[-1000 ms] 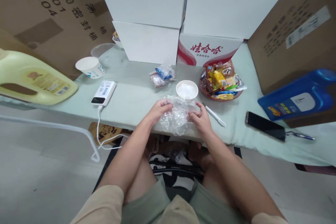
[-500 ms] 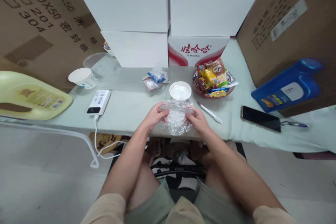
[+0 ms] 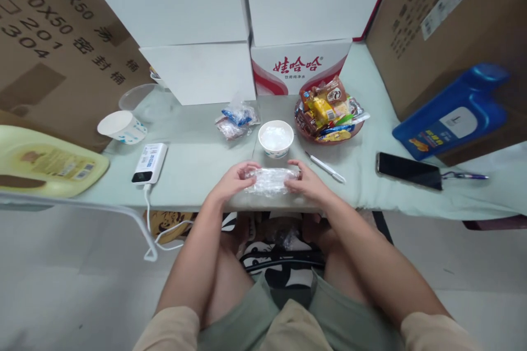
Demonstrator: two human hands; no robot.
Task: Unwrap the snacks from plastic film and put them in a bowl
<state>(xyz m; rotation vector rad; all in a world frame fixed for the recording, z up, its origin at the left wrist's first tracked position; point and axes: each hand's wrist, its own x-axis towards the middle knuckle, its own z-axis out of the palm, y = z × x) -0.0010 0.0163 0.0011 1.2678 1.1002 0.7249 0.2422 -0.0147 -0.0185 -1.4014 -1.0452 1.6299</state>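
Between my hands at the table's front edge is a crinkled piece of clear plastic film (image 3: 270,182), gathered into a wide, flat strip. My left hand (image 3: 237,180) pinches its left end between thumb and fingers. At the other end, my right hand (image 3: 303,180) grips it the same way. Just beyond the film stands a white paper bowl (image 3: 275,139) with something whitish or clear inside that I cannot make out. A white pen (image 3: 326,168) lies to the right of the bowl. Behind and left are small clear packets (image 3: 236,119), one with blue.
A basket of wrapped snacks (image 3: 331,112) sits back right. Further right are a phone (image 3: 409,170) and a blue bottle (image 3: 452,115). On the left are a power bank (image 3: 150,163) with a cable, a paper cup (image 3: 122,127) and a yellow jug (image 3: 53,161). Boxes (image 3: 197,72) wall the back.
The film, spread out and hanging down before, is now folded into a narrower strip. My hands have drawn slightly nearer to me, apart from the bowl. The view has shifted a little.
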